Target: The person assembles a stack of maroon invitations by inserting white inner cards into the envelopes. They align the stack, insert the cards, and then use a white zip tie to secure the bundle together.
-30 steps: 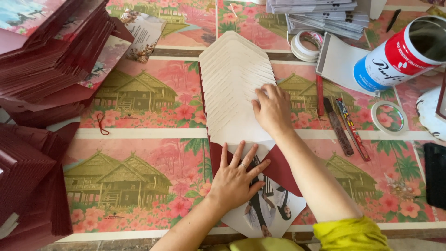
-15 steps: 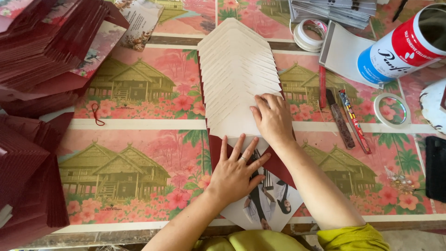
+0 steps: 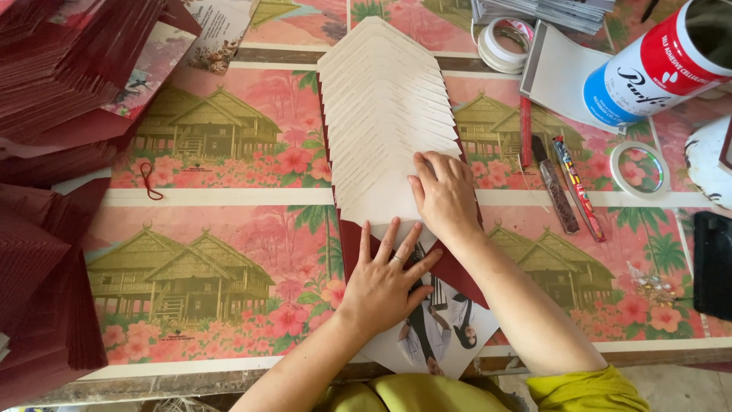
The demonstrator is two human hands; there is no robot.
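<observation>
Left hand: left hand (image 3: 383, 281) flat, fingers spread wide, palm down on the dark red card with a printed photo of people (image 3: 438, 324); grips nothing.
Right hand: right hand (image 3: 444, 191) flat, fingers together, pressing the near end of the fanned row of cream pointed paper flaps (image 3: 385, 114); holds nothing.
Flap row: runs from the hands away up the table middle, overlapping, maroon edges showing beneath.
Right of it: red pen (image 3: 525, 131), dark cutter (image 3: 555, 185), patterned pen (image 3: 577, 187), clear tape roll (image 3: 639, 169), red, white and blue cylinder can (image 3: 654, 65) lying on its side.
Left: stacks of maroon card (image 3: 53, 84).
Surface: pink floral house-print sheets (image 3: 206, 259).
</observation>
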